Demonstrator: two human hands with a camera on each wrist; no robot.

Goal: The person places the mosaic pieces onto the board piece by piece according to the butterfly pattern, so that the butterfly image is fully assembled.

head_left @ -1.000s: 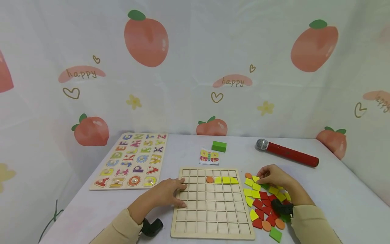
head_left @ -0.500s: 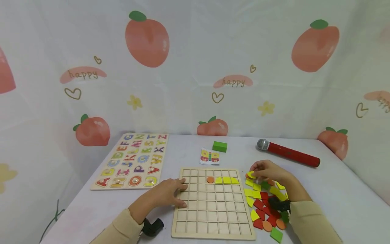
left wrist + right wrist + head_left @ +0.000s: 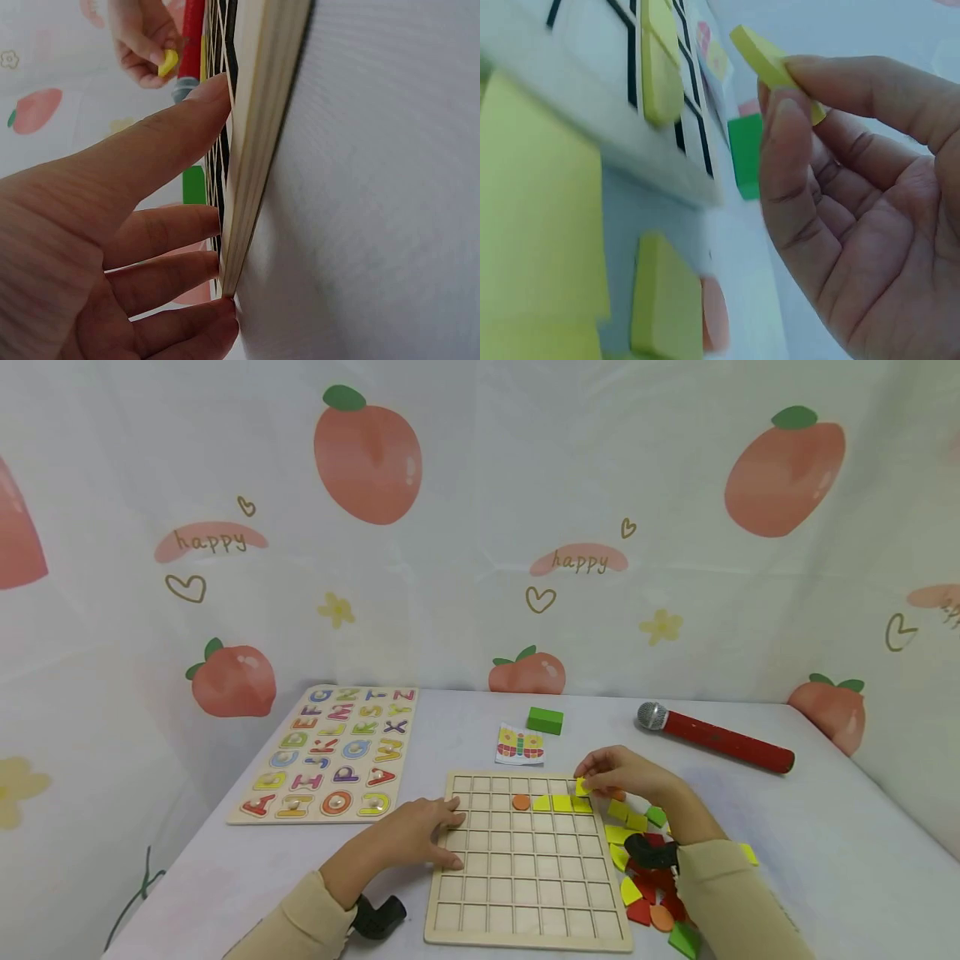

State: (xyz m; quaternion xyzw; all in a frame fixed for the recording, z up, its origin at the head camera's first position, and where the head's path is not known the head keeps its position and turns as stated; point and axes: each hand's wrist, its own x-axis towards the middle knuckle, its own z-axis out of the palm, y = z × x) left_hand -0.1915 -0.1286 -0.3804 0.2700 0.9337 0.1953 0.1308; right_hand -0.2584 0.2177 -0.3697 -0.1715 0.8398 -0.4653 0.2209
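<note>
Thumb and finger of my right hand point(image 3: 626, 774) pinch a small yellow tile point(image 3: 769, 64), over the far right corner of the wooden grid board point(image 3: 517, 893). In the left wrist view this tile point(image 3: 168, 63) shows beyond the board. My left hand point(image 3: 416, 835) rests its spread fingertips on the board's left edge, thumb on the near side. In the board's second row lie an orange disc point(image 3: 521, 802) and a short run of yellow tiles point(image 3: 562, 804). Right of the board, loose yellow tiles point(image 3: 618, 810) and red tiles point(image 3: 640, 912) lie partly hidden under my right forearm.
A pattern card with a butterfly point(image 3: 520, 745) and a green block point(image 3: 545, 720) lie behind the board. An alphabet puzzle point(image 3: 300, 752) is at the left. A red microphone point(image 3: 720, 739) lies at the back right. A green tile point(image 3: 684, 939) is near the front.
My right hand has picked up a yellow tile from the loose pieces and moved left with it to the board's far right corner. My left hand has stayed at the board's edge.
</note>
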